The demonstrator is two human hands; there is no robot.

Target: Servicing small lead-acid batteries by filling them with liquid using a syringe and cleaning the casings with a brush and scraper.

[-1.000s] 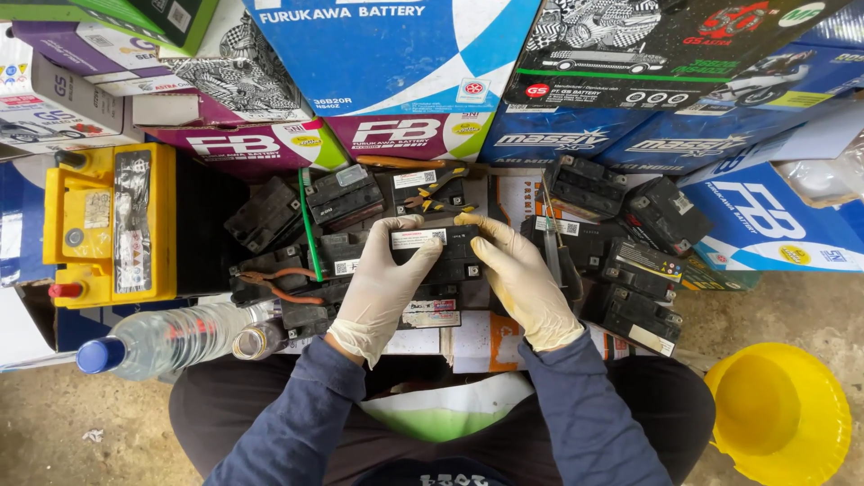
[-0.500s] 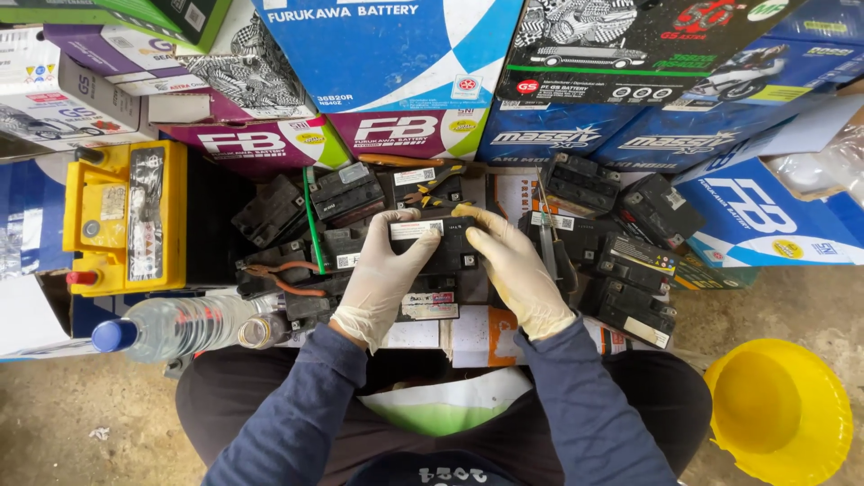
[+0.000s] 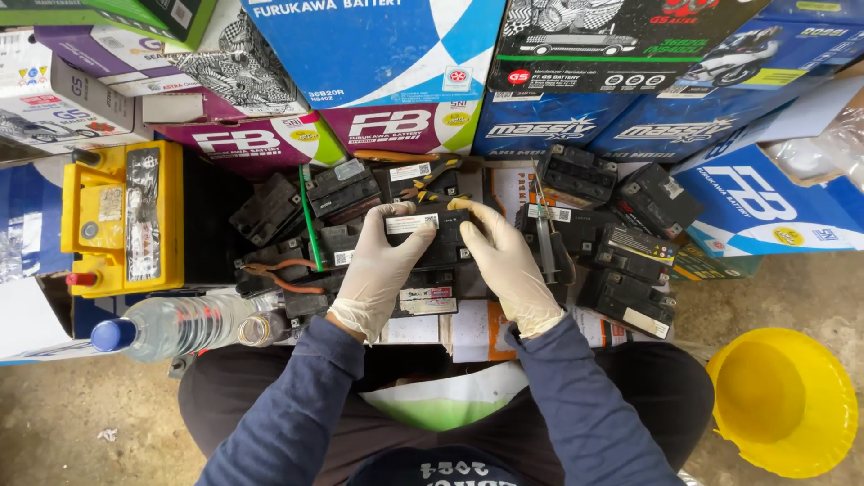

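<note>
Both hands wear pale gloves and grip one small black battery (image 3: 440, 236) with a white label, held among a pile of similar black batteries. My left hand (image 3: 380, 268) clasps its left side, thumb on the top edge. My right hand (image 3: 508, 261) holds the right side, fingertips on the upper corner. More black batteries lie at the left (image 3: 270, 212) and at the right (image 3: 630, 261). My dark blue sleeves and dark trousers fill the bottom of the view.
A yellow battery (image 3: 121, 219) with a red terminal cap stands at the left. A clear plastic bottle with a blue cap (image 3: 171, 326) lies beside my knee. A yellow funnel (image 3: 781, 400) sits on the concrete floor at the right. Stacked cardboard battery boxes (image 3: 378, 54) wall the back.
The view has shifted slightly; the hands stay on the same battery with only small finger adjustments.
</note>
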